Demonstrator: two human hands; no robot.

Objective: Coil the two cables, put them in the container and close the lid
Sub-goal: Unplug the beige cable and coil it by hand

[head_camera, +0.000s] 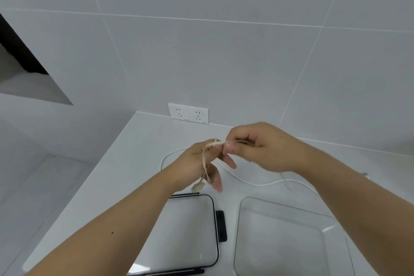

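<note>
Above the white tabletop, a thin beige cable is being wound into loops between two hands held close together. It hangs in a short loop over the left hand, whose fingers are partly spread, apparently to serve as a form for the coil, and the plug end dangles just below the palm. The right hand pinches the same cable near its upper bend, thumb against fingertips, probably to feed and steer the next turn; a loose strand trails down from under that hand. A second, white cable lies uncoiled on the tabletop behind the hands, snaking in wide curves. Nearer the person sit the two parts of the container: a clear tub on the right, open, with nothing visible inside, and the lid with dark edging and a black clasp lying flat beside it on the left, presumably set aside so both coils can drop straight in. A double wall socket sits at the back edge.
</note>
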